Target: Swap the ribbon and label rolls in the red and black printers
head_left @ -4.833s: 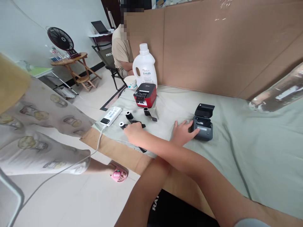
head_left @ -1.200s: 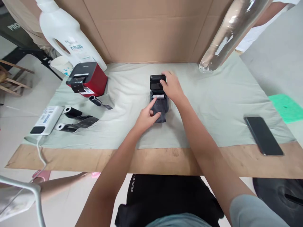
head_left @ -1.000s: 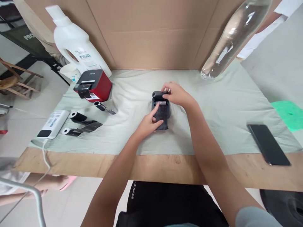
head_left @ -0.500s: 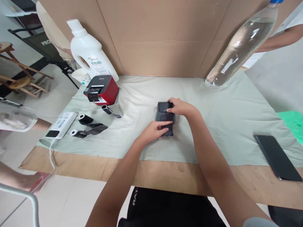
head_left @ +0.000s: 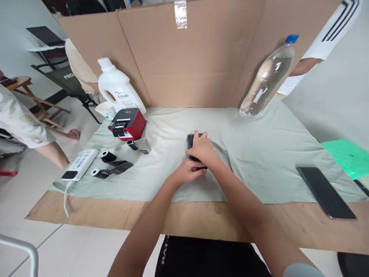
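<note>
A small black box-shaped device [head_left: 190, 141] lies on the cloth in front of me, mostly covered by my hands. My right hand [head_left: 203, 149] is wrapped over its top, with fingers bent across the far end. At the near end, my left hand [head_left: 186, 172] grips the device low down, thumb and fingers closed about its edge. Only the device's far left corner and a dark sliver near my left fingers show. To the left lie a loose black roll with a strip [head_left: 132, 144] and two more black film rolls [head_left: 108, 156], partly unwound.
A red and black label printer [head_left: 131, 124], a white detergent bottle [head_left: 119, 90] and a paper cup [head_left: 106, 110] stand back left. A power strip [head_left: 80, 164] lies front left. A water bottle [head_left: 269, 79] leans on the cardboard [head_left: 190, 65]; a phone [head_left: 325, 191] lies right. People stand nearby.
My right hand has moved from the device's right edge to lie over its top, hiding most of it. My left hand stays at the near end. The camera view has tilted up.
</note>
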Available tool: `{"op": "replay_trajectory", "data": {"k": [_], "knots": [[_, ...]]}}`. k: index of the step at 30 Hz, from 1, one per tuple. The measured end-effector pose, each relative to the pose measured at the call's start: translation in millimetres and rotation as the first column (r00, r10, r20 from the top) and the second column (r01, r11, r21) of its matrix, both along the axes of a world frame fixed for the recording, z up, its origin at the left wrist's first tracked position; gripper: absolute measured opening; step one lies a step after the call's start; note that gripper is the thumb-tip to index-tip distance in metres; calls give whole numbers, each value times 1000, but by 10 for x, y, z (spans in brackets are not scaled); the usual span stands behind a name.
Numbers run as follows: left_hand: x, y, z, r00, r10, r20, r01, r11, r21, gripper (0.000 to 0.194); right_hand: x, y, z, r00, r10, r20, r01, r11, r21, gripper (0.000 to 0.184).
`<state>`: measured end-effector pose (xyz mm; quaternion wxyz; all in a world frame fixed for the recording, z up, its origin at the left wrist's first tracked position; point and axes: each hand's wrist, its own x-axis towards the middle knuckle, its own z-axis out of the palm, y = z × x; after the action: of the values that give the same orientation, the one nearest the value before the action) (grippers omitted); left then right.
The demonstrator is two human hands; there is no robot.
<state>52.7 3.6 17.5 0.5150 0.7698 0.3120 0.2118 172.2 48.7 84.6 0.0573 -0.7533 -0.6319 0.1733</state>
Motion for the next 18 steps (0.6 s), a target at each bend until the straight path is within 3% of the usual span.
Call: {"op": "replay_trajectory", "data": {"k": [2, 4, 6, 8, 10, 13, 18], "knots": [[24, -28, -2, 1000, -11, -25, 14, 991, 132, 36, 114, -8, -8, 999, -4, -39, 7, 996, 90, 88], [68, -57, -3, 996, -20, -86, 47, 946, 321, 37, 375, -10, 10, 996, -40, -76, 54, 982, 180, 82], [126, -92, -15, 980, -29, -196, 126, 854, 505, 39, 756, -14, 27, 991, -92, -92, 114, 952, 284, 78], [182, -133, -50, 942, -15, -336, 228, 764, 604, 45, 1219, -23, 16, 988, -138, -76, 157, 913, 377, 78], [221, -175, -103, 892, 14, -452, 306, 717, 626, 54, 1704, -38, -28, 976, -217, -29, 209, 885, 417, 79], [241, -229, -180, 850, 31, -526, 361, 693, 624, 57, 2334, -77, -120, 938, -345, 18, 310, 864, 397, 77], [221, -286, -206, 847, 48, -530, 354, 693, 628, 58, 2847, -150, -236, 905, -423, 37, 386, 857, 342, 76]]}}
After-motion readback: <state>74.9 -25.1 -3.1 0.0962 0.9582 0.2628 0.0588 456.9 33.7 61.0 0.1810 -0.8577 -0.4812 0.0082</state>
